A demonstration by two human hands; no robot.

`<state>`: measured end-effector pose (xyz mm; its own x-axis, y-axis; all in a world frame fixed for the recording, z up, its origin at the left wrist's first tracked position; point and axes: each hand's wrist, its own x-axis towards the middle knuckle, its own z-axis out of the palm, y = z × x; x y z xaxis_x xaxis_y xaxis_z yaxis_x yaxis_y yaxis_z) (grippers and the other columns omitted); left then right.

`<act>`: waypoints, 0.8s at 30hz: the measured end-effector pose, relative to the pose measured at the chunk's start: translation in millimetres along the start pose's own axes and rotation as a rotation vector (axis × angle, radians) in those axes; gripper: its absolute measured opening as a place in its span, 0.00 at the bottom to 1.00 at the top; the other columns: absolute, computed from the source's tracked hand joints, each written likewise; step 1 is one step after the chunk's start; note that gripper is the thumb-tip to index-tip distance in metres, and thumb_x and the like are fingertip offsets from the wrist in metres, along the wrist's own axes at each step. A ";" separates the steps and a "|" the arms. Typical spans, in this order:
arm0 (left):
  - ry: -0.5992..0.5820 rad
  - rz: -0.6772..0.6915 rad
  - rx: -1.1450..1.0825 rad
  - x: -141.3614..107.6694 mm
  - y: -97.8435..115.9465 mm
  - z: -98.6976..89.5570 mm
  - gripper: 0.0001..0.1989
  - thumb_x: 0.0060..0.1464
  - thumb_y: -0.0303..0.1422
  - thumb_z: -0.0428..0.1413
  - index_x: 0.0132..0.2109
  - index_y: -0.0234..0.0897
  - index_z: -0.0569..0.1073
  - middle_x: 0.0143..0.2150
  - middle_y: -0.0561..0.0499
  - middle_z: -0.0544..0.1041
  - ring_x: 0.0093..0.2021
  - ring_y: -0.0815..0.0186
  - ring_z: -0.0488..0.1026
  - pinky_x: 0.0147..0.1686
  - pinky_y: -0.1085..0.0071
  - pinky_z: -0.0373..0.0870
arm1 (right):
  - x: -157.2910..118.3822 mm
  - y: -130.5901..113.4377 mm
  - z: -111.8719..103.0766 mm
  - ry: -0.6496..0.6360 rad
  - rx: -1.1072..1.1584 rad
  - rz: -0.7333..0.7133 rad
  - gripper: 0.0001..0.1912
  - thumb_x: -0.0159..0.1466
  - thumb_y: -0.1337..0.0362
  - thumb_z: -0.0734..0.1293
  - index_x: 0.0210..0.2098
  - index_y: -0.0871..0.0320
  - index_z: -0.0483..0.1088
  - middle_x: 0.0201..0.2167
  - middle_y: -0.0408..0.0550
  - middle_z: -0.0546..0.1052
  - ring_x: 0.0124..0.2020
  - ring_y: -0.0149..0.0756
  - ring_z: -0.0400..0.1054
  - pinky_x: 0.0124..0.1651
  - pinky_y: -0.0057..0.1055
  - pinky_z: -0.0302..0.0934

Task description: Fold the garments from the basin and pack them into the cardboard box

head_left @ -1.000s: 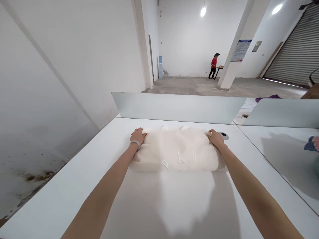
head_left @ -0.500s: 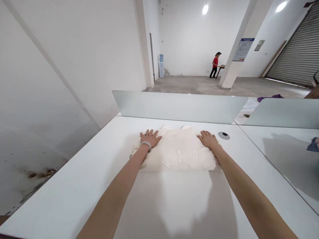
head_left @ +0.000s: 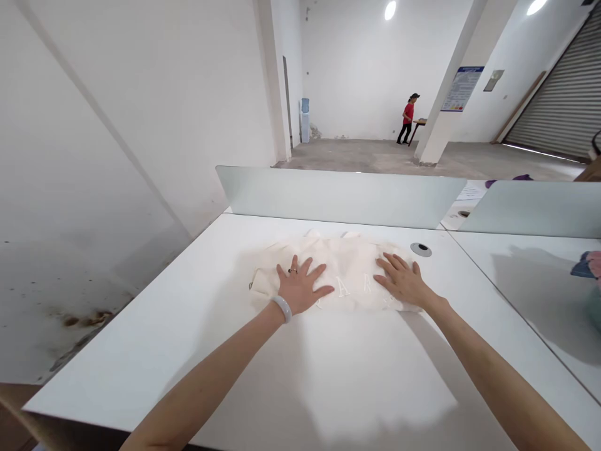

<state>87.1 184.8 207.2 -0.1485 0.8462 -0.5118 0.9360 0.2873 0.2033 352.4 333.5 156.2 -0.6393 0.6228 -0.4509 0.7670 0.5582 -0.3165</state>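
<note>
A cream-coloured folded cloth item with raised white letters, "A" and "R" among them, lies on the white desk; this bundle (head_left: 350,263) could be a garment or a bag, I cannot tell which. My left hand (head_left: 303,285) rests flat on its left part with the fingers spread, a ring on one finger and a pale bangle on the wrist. On the right part lies my right hand (head_left: 401,279), palm down, fingers stretched out. A small metal ring or buckle shows at the bundle's left end.
A frosted divider (head_left: 338,194) runs along the back edge of the desk (head_left: 375,376). Right of the bundle is a round cable grommet (head_left: 421,249). Blue and pink cloth (head_left: 585,266) lies on the neighbouring desk. Far off, a person in red (head_left: 407,119) stands beside a small table.
Both hands have slid nearer to me over the bundle, the left one also inward. The bundle looks flatter, and its front edge sits a little higher in view.
</note>
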 end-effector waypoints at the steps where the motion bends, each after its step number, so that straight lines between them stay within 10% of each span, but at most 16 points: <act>1: -0.005 -0.022 0.004 -5.1 1.2 7.2 0.39 0.53 0.64 0.34 0.67 0.56 0.54 0.71 0.51 0.48 0.68 0.36 0.37 0.54 0.26 0.37 | -3.9 -0.9 6.8 -0.018 -0.015 0.011 0.36 0.65 0.40 0.44 0.65 0.50 0.52 0.68 0.48 0.49 0.69 0.46 0.40 0.63 0.62 0.35; 8: 0.002 -0.077 0.041 -11.2 0.8 33.3 0.39 0.52 0.65 0.33 0.67 0.59 0.50 0.72 0.53 0.42 0.68 0.36 0.35 0.54 0.26 0.38 | -10.4 1.9 40.1 0.009 -0.039 0.056 0.35 0.66 0.42 0.44 0.66 0.52 0.50 0.68 0.48 0.50 0.69 0.45 0.38 0.65 0.61 0.30; 16: -0.071 -0.077 -0.045 -14.6 3.4 16.8 0.40 0.54 0.64 0.31 0.68 0.54 0.51 0.72 0.52 0.43 0.69 0.40 0.36 0.57 0.30 0.39 | -0.6 39.2 12.4 0.289 0.302 0.343 0.21 0.63 0.53 0.59 0.52 0.55 0.68 0.63 0.52 0.61 0.62 0.46 0.54 0.63 0.49 0.46; 24: 0.010 0.023 -0.109 29.4 54.4 -10.8 0.32 0.62 0.51 0.30 0.67 0.44 0.52 0.72 0.49 0.42 0.70 0.51 0.33 0.62 0.37 0.38 | 21.2 67.1 -14.2 -0.002 0.881 0.805 0.20 0.54 0.57 0.70 0.44 0.59 0.69 0.46 0.56 0.74 0.40 0.39 0.69 0.32 0.29 0.65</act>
<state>130.1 230.1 212.3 -0.1309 0.8577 -0.4972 0.8991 0.3141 0.3050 389.5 391.9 137.3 0.0421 0.6204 -0.7832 0.7210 -0.5615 -0.4060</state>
